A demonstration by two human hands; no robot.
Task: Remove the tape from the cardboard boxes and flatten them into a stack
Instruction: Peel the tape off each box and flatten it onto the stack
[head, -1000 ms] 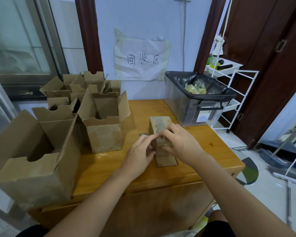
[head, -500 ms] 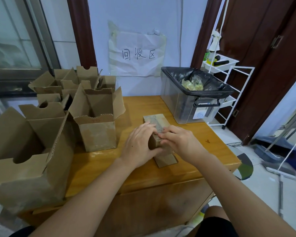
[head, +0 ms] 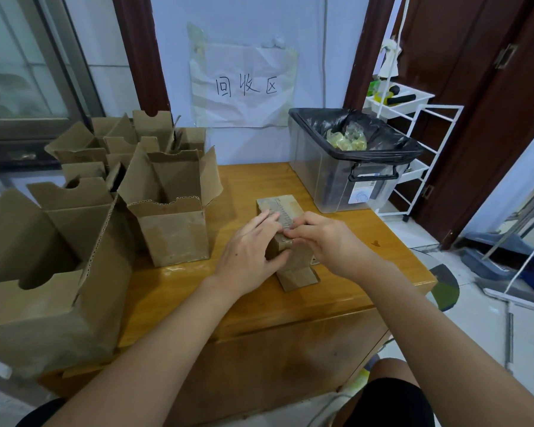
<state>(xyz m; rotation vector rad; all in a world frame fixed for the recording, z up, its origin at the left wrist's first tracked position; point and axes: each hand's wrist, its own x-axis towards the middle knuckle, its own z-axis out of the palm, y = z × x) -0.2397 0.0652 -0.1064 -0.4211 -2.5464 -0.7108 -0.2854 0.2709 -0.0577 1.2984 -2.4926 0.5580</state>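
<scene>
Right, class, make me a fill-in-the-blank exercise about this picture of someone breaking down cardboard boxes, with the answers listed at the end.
1. Both hands, the left hand and the right hand, are on a small cardboard box that lies on the wooden ____.
2. The clear bin behind it is lined with a ____ bag.
3. The open boxes stand to the person's ____.
4. The paper sign is stuck to the ____.

Answers: table; black; left; wall
</scene>
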